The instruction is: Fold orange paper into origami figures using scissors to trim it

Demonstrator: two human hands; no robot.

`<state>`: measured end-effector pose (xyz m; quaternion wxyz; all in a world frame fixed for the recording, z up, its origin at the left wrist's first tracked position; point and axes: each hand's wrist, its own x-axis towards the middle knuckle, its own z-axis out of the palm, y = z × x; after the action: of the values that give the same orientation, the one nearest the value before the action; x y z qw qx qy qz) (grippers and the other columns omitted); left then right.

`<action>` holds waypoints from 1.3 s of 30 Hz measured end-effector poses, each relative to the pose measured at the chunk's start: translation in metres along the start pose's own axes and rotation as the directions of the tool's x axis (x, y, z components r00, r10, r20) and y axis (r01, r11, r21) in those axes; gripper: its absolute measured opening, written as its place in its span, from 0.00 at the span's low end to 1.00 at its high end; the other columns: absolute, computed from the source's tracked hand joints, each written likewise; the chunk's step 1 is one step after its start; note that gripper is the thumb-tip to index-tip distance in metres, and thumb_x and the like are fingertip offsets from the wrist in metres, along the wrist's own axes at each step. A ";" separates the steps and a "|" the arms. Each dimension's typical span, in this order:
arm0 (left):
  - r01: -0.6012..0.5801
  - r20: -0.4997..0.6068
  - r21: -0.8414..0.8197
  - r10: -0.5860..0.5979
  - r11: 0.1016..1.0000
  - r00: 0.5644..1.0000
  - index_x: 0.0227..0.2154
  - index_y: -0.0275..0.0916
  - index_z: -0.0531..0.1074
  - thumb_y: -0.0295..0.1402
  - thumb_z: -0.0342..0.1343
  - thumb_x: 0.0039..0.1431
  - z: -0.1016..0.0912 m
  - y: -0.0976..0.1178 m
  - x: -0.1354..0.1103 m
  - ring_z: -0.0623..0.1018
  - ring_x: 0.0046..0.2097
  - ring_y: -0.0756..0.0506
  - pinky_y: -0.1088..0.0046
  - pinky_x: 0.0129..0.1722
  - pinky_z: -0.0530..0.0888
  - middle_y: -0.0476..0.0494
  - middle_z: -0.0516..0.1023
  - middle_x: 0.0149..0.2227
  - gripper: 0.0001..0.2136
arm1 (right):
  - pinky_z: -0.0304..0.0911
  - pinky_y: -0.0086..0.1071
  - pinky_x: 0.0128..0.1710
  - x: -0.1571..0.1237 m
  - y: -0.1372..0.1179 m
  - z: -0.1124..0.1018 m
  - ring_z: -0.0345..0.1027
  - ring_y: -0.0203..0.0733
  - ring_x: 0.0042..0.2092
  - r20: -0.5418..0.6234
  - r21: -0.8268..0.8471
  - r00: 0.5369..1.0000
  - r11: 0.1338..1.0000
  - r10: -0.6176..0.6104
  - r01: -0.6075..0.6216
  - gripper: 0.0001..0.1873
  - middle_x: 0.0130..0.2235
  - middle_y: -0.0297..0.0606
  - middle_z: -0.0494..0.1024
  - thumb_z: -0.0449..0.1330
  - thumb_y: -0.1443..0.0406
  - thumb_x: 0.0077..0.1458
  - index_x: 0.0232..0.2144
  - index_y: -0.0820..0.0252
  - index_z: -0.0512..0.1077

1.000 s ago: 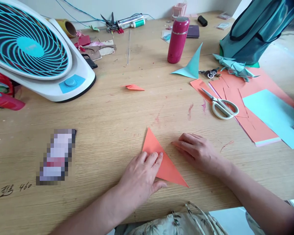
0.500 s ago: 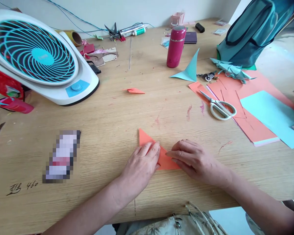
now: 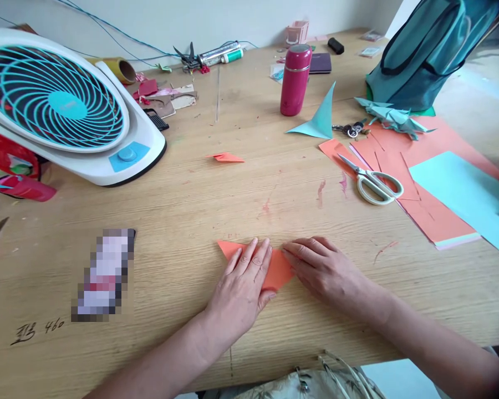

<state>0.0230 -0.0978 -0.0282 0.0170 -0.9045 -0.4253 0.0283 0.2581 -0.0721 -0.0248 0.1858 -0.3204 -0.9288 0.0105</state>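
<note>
Near edge of the wooden surface: folded orange paper lies flat, directly in front of the person. Left hand rests palm down on it, fingers straight and close together, covering its middle; one pointed corner shows to the left of the fingers. Right hand is also flat, fingertips on the paper's right edge. Neither hand pinches or lifts anything.

Left of the hands, well apart: a pixelated flat object.

Mid-surface, right: white-handled scissors lying on a stack of orange sheets, a pale blue sheet overlapping the stack. Small orange folded scrap sits alone, centre.

Farther back: teal folded paper standing pointed, magenta flask upright behind it, tilted white and teal fan far left, teal bag far right.
</note>
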 end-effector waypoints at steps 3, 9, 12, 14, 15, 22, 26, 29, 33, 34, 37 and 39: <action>0.002 -0.012 -0.032 -0.002 0.999 1.000 0.69 0.30 0.54 0.49 0.44 0.71 0.007 -0.003 -0.003 0.57 0.71 0.37 0.55 0.67 0.61 0.37 0.53 0.72 0.33 | 0.70 0.46 0.47 0.001 -0.005 -0.001 0.70 0.53 0.51 -0.013 -0.007 1.000 1.000 0.017 -0.017 0.14 0.53 0.56 0.77 0.51 0.72 0.67 0.47 0.72 0.76; 0.131 -0.043 -0.033 -0.133 0.991 0.990 0.69 0.26 0.54 0.49 0.43 0.70 0.010 0.013 -0.002 0.56 0.72 0.36 0.56 0.67 0.60 0.32 0.53 0.72 0.34 | 0.64 0.51 0.63 0.002 -0.039 0.008 0.54 0.57 0.69 0.076 0.170 0.997 0.984 0.033 -0.046 0.27 0.66 0.60 0.64 0.53 0.65 0.68 0.65 0.75 0.62; 0.198 -0.028 -0.023 -0.199 0.980 0.980 0.68 0.24 0.56 0.48 0.45 0.69 0.008 0.019 0.000 0.57 0.72 0.34 0.54 0.66 0.60 0.29 0.54 0.71 0.35 | 0.57 0.53 0.68 -0.002 -0.048 0.017 0.42 0.57 0.73 0.141 0.156 0.986 0.982 0.088 -0.110 0.39 0.71 0.60 0.52 0.55 0.58 0.67 0.70 0.77 0.48; 0.201 -0.021 -0.023 -0.202 0.979 0.979 0.68 0.24 0.56 0.49 0.45 0.68 0.007 0.019 0.000 0.57 0.71 0.34 0.53 0.66 0.60 0.28 0.54 0.71 0.35 | 0.54 0.52 0.69 -0.006 -0.046 0.020 0.38 0.56 0.74 0.170 0.144 0.979 0.980 0.114 -0.139 0.43 0.72 0.57 0.48 0.55 0.54 0.67 0.71 0.76 0.45; 0.192 -0.021 -0.024 -0.192 0.981 0.981 0.68 0.25 0.56 0.49 0.45 0.68 0.007 0.018 -0.001 0.57 0.71 0.34 0.53 0.66 0.59 0.28 0.53 0.71 0.35 | 0.53 0.51 0.70 -0.007 -0.044 0.021 0.37 0.55 0.74 0.178 0.144 0.977 0.979 0.120 -0.146 0.43 0.72 0.56 0.47 0.54 0.53 0.67 0.71 0.76 0.44; 0.150 -0.017 -0.041 -0.151 0.988 0.988 0.70 0.28 0.51 0.48 0.47 0.68 0.013 0.006 -0.007 0.53 0.72 0.31 0.43 0.66 0.54 0.29 0.49 0.73 0.36 | 0.54 0.53 0.68 -0.012 -0.031 0.022 0.38 0.55 0.74 0.136 0.089 0.969 0.972 0.204 -0.217 0.44 0.72 0.57 0.48 0.52 0.51 0.68 0.72 0.73 0.42; 0.163 0.004 -0.046 -0.163 0.986 0.987 0.70 0.26 0.50 0.49 0.49 0.66 0.012 0.007 -0.009 0.51 0.72 0.31 0.41 0.66 0.55 0.26 0.47 0.73 0.38 | 0.54 0.55 0.67 -0.015 -0.021 0.022 0.40 0.56 0.73 0.104 0.043 0.961 0.964 0.258 -0.263 0.43 0.72 0.58 0.48 0.50 0.50 0.68 0.72 0.70 0.40; 0.174 0.026 -0.050 -0.173 0.983 0.985 0.70 0.28 0.49 0.48 0.50 0.65 0.011 0.008 -0.008 0.51 0.72 0.30 0.38 0.64 0.56 0.27 0.46 0.73 0.38 | 0.55 0.56 0.67 -0.015 -0.018 0.022 0.39 0.56 0.74 0.105 0.032 0.963 0.967 0.249 -0.254 0.44 0.72 0.58 0.48 0.49 0.49 0.68 0.72 0.72 0.39; 0.148 0.015 -0.060 -0.147 0.987 0.989 0.71 0.31 0.47 0.48 0.46 0.67 0.012 0.008 -0.007 0.48 0.73 0.31 0.39 0.66 0.53 0.33 0.44 0.74 0.37 | 0.54 0.55 0.67 -0.013 -0.018 0.022 0.39 0.56 0.73 0.094 0.034 0.962 0.965 0.255 -0.259 0.44 0.72 0.58 0.48 0.50 0.50 0.68 0.73 0.70 0.38; 0.124 0.008 -0.063 -0.124 0.990 0.992 0.71 0.29 0.46 0.48 0.45 0.68 0.013 0.007 -0.006 0.47 0.73 0.32 0.42 0.67 0.53 0.33 0.44 0.74 0.37 | 0.54 0.55 0.67 -0.013 -0.017 0.022 0.40 0.56 0.73 0.089 0.035 0.963 0.965 0.256 -0.260 0.44 0.72 0.58 0.48 0.50 0.50 0.68 0.73 0.69 0.37; 0.050 -0.011 -0.064 -0.051 0.997 0.999 0.71 0.29 0.45 0.48 0.42 0.69 0.017 0.006 -0.005 0.47 0.74 0.35 0.49 0.68 0.54 0.35 0.44 0.74 0.36 | 0.54 0.55 0.67 -0.012 -0.015 0.025 0.40 0.55 0.73 0.081 0.030 0.964 0.967 0.251 -0.254 0.45 0.72 0.57 0.48 0.50 0.50 0.69 0.73 0.69 0.35; 0.037 -0.030 -0.052 -0.039 0.998 0.999 0.71 0.31 0.46 0.49 0.41 0.70 0.019 0.006 -0.004 0.48 0.74 0.35 0.49 0.68 0.54 0.36 0.45 0.74 0.35 | 0.54 0.55 0.67 -0.012 -0.014 0.026 0.40 0.56 0.73 0.071 0.016 0.965 0.967 0.253 -0.255 0.45 0.72 0.58 0.48 0.50 0.50 0.69 0.73 0.69 0.34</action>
<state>0.0236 -0.1042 -0.0477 0.0010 -0.8966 -0.4427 0.0028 0.2493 -0.0881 -0.0508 0.1550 -0.4339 -0.8857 0.0568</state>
